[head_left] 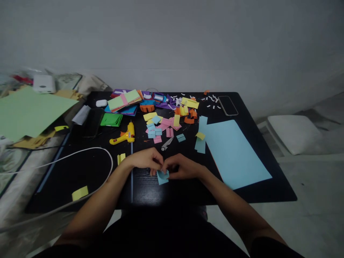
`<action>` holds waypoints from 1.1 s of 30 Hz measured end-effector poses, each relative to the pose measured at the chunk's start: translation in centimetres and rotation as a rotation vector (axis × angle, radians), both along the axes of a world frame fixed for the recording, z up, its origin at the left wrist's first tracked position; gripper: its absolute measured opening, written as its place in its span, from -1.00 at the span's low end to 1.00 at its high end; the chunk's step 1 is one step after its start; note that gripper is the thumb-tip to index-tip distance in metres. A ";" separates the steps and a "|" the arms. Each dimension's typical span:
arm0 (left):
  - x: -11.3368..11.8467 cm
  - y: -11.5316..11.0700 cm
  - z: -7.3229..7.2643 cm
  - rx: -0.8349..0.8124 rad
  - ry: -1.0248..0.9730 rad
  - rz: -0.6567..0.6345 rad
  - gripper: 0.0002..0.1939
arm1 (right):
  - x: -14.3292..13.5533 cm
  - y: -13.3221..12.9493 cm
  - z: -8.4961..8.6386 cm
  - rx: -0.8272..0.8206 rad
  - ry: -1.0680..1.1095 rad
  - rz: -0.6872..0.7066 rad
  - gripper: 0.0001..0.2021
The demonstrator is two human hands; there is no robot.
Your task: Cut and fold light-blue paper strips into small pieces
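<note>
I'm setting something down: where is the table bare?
Inside the white cable loop, beyond the yellow paper there; between the held blue paper and the black table's near edge. Crowded: around the yellow glue gun and coloured paper scraps.

a dark phone (228,106) lies on the black table (271,191).

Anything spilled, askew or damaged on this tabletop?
Yes: white paper scraps lie strewn left of the smartphone, like loose offcuts. A white cable also loops loosely across the left side of the black table, looking untidy. No damage is evident.
</note>
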State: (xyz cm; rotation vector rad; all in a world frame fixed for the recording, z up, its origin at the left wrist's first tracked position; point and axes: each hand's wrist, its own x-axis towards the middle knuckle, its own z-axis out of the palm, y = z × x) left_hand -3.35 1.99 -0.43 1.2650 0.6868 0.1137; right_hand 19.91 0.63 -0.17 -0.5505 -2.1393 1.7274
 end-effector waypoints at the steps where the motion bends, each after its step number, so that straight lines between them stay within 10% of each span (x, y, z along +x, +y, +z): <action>1: 0.1 -0.1 0.0 -0.015 0.001 -0.016 -0.89 | 0.0 0.0 0.0 -0.005 -0.011 0.011 -0.89; 13: 0.0 -0.1 0.2 -0.050 0.017 0.008 -0.74 | 0.0 -0.4 -0.4 0.057 -0.003 -0.096 -0.83; 19: 0.2 0.2 0.9 0.283 -0.093 0.374 -0.80 | 0.8 0.8 -0.9 0.185 -0.017 -0.357 -0.79; 33: 1.2 -0.7 0.8 0.914 0.151 0.352 -0.94 | 0.9 1.5 -1.7 0.373 0.039 -0.487 -0.93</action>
